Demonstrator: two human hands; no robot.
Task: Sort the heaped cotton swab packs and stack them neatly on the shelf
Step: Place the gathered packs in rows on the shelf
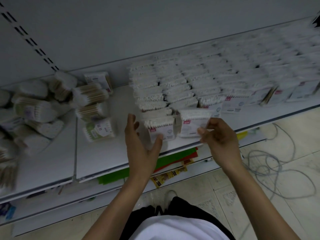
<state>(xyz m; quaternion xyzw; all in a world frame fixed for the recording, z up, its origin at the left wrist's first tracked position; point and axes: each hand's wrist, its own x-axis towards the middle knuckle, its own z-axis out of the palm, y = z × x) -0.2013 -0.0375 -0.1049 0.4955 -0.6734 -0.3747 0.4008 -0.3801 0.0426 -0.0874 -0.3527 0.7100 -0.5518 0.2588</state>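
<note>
On the white shelf [103,153], neat rows of cotton swab packs [181,84] run from the middle to the right. A loose heap of swab packs [39,108] lies at the left. My left hand [142,146] is spread open beside the front pack of the left row [160,127], thumb touching its lower edge. My right hand [218,135] pinches the right edge of another pack [192,122] standing at the front of the neighbouring row. The picture is blurred by motion.
A lone green-labelled pack [98,129] lies between heap and rows. Below the shelf edge a lower shelf holds green and red sheets [173,158] and small packets [166,175]. Grey cable [277,163] coils on the tiled floor at right.
</note>
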